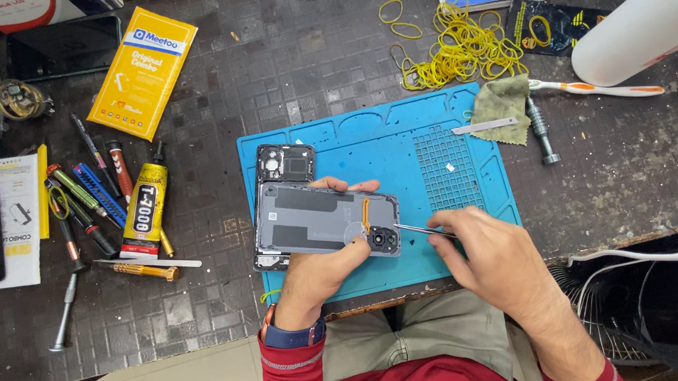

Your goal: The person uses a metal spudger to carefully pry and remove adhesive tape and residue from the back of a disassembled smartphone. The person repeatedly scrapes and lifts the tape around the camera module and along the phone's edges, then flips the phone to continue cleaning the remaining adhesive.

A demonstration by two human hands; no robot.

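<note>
Tool spread: screwdrivers (85, 204) and a yellow glue tube (144, 211) lie well off at your nine o'clock, untouched.
Left hand: your left hand (319, 268) is wrapped around the grey phone back cover (321, 219), thumb on top, fingers curled over the far edge.
Cover: it sits over the blue mat's (436, 128) left edge, long axis running nine to three, camera end towards three.
Right hand: your right hand (490, 258) is pinched shut on thin tweezers (422, 229).
Key relation: the tips point to nine o'clock, just at the camera module (382, 240); this hand is the nearer.
</note>
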